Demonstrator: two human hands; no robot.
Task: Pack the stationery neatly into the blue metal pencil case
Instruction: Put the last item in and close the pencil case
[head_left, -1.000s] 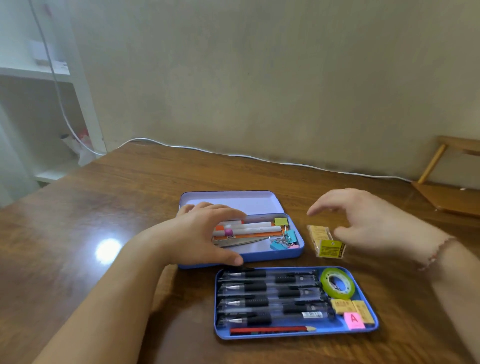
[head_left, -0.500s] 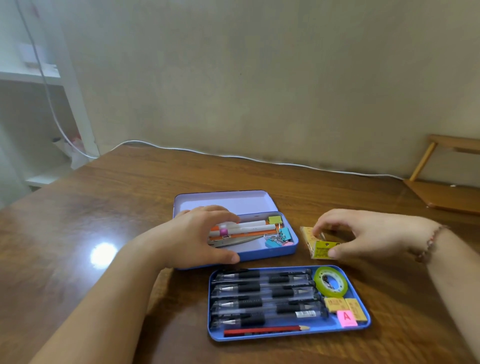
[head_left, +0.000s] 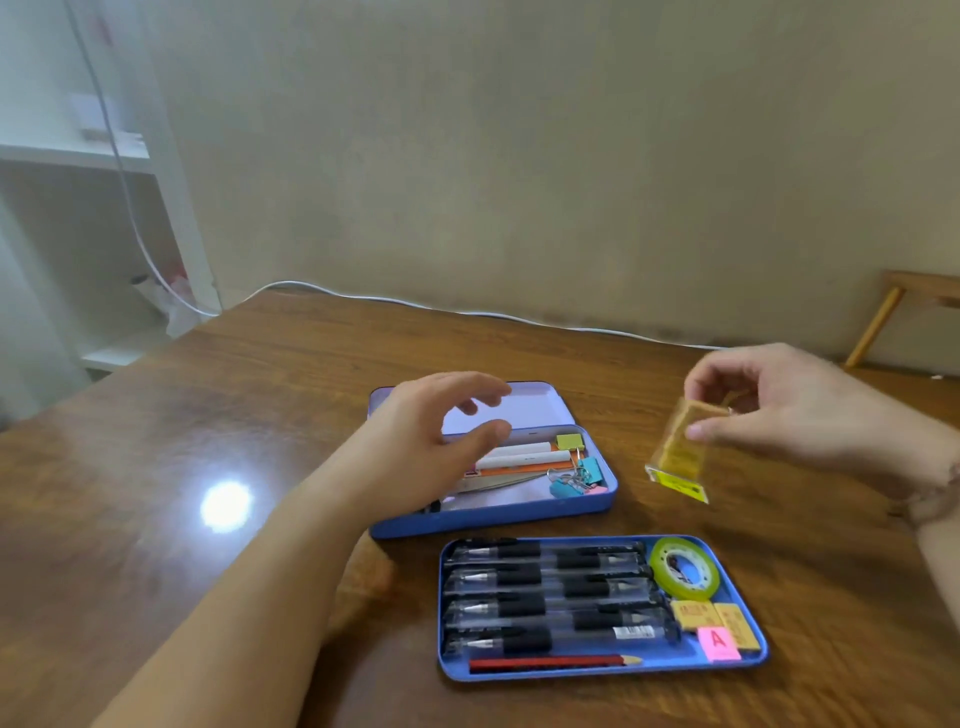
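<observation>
Yellow little box (head_left: 678, 451) is pinched between the right hand (head_left: 789, 410) thumb and fingers, up off the bench (head_left: 218, 415), while left hand (head_left: 415, 441) fingers hang loosely spread over the blue case (head_left: 498, 514).

The blue case (head_left: 498, 512) lies open on the table, its lid (head_left: 535, 408) flat behind; inside lie white and orange pens (head_left: 524, 457), tweezers and binder clips (head_left: 574, 478); a blue tray (head_left: 737, 665) just in front holds black pens (head_left: 550, 592), a red pencil (head_left: 550, 662), green tape (head_left: 684, 567) and small yellow pads; a clear yellow box (head_left: 680, 452) hangs tilted above the table, right of the case.
</observation>
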